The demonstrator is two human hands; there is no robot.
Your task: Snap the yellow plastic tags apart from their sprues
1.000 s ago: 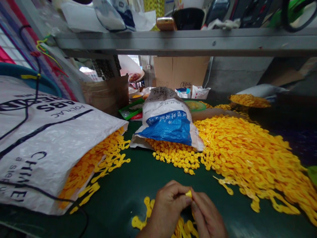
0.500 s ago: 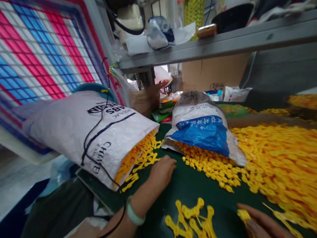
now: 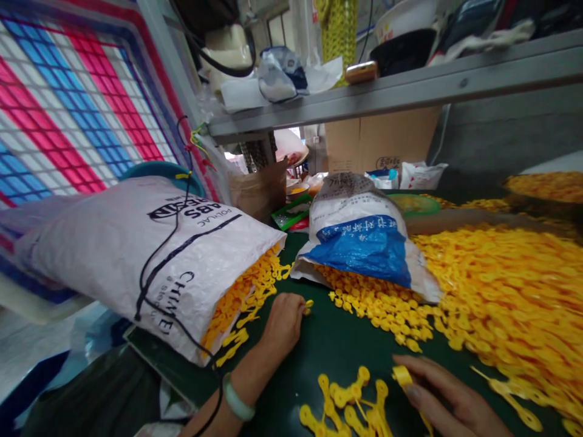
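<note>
My left hand (image 3: 283, 321), with a pale green bangle on its wrist, is closed over the dark green table (image 3: 337, 334). A small yellow plastic piece (image 3: 308, 307) pokes out from its fingertips. At the lower right, my right hand (image 3: 449, 394) pinches a yellow plastic link (image 3: 402, 376) between thumb and fingers; part of it hangs below the thumb. Between the hands, nearer to me, lies a loose group of yellow links (image 3: 346, 403). Small round yellow pieces (image 3: 378, 306) spill from a white and blue bag (image 3: 364, 243) beyond my hands.
A large white sack (image 3: 136, 243) on the left spills yellow links (image 3: 255, 285). On the right rises a big heap of yellow parts (image 3: 510, 291). A grey shelf bar (image 3: 387, 94) crosses above the table, carrying a phone (image 3: 362, 72). A black cord (image 3: 182, 331) hangs by my left forearm.
My left hand has drawn back slightly, and a small yellow piece now shows at its fingertips. My right hand has moved left with its yellow link, nearer the loose group. The view has shifted slightly.
</note>
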